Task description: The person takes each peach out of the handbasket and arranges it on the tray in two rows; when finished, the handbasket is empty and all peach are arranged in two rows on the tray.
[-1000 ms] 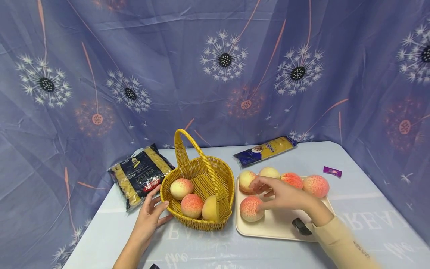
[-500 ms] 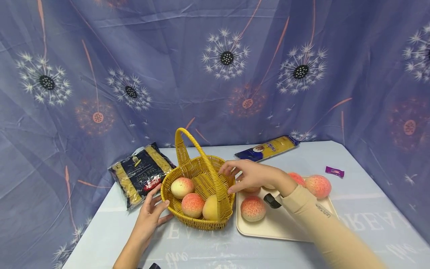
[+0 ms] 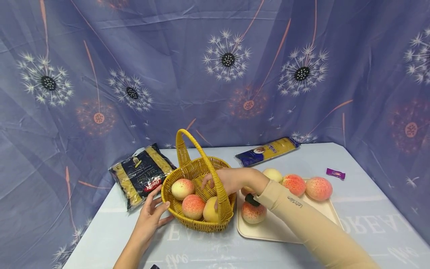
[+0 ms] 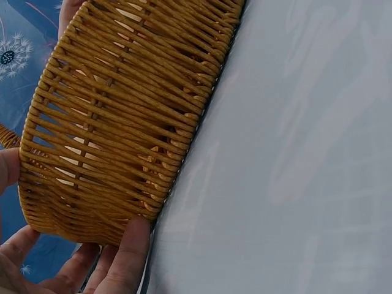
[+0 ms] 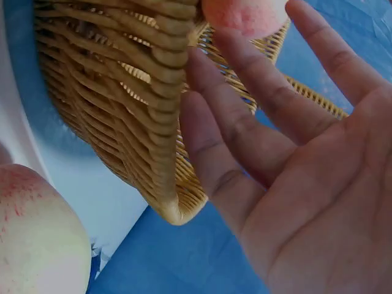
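Observation:
The yellow wicker basket (image 3: pixel 198 225) holds three peaches: a pale one (image 3: pixel 183 189), a red-topped one (image 3: pixel 193 206) and a yellowish one (image 3: pixel 209 211). My left hand (image 3: pixel 151 215) rests against its left end; in the left wrist view the spread fingertips touch the outer weave. Under the basket's handle (image 3: pixel 215 172), my right hand (image 3: pixel 231 180) reaches over the right rim, thumb beside the yellowish peach. Its loosely bent fingers hold nothing visible in the right wrist view, where a peach (image 5: pixel 245 15) shows beyond the fingertips.
A cream tray (image 3: pixel 279 233) with several peaches, including a nearby one (image 3: pixel 254 213), stands right of the basket. A dark pasta bag (image 3: pixel 142 175) lies left, a blue-and-yellow pasta packet (image 3: pixel 268 151) behind, and a purple wrapped sweet (image 3: pixel 335 173) at the far right.
My right hand has moved left from above the tray, over the basket's rim and down into the basket. My left hand stays at the basket's left end.

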`<state>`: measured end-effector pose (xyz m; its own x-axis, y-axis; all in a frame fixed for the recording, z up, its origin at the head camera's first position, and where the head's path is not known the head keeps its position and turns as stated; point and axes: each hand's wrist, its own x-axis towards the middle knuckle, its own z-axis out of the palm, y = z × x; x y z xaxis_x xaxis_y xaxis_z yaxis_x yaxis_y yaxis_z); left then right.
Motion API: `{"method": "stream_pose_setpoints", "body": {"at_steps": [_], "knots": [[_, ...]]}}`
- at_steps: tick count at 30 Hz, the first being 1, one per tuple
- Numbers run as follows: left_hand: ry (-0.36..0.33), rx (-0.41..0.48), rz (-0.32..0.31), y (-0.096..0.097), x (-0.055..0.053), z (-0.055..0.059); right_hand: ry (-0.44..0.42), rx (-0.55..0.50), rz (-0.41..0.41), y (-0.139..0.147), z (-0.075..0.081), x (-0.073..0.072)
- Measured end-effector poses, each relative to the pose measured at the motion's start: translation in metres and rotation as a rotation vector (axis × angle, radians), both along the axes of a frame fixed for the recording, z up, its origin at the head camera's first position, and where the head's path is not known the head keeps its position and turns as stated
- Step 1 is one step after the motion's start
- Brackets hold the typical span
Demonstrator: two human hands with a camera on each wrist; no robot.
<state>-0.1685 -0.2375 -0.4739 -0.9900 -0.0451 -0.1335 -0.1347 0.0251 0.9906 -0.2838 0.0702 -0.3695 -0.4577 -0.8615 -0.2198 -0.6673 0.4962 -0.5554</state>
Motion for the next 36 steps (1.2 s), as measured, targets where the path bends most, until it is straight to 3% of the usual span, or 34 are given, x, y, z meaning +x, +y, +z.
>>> {"method": "stream_pose_setpoints", "body": {"at_steps": [7, 14, 28, 36], "knots": [[-0.001, -0.001, -0.007, 0.0007, -0.0014, -0.0014, -0.011, 0.106, 0.012, -0.0034, -0.0025, 0.0035], [0.000, -0.009, -0.005, 0.0005, -0.0018, -0.0004, -0.058, 0.109, 0.021, -0.0066, -0.0054, 0.0075], [0.003, -0.011, -0.004, -0.0015, -0.0021, -0.0022, -0.023, 0.076, 0.082, -0.0077, -0.0066, 0.0067], [0.009, -0.008, -0.004, -0.0009, -0.0008, -0.0025, 0.082, 0.095, -0.017, -0.0065, -0.0069, -0.0002]]}}
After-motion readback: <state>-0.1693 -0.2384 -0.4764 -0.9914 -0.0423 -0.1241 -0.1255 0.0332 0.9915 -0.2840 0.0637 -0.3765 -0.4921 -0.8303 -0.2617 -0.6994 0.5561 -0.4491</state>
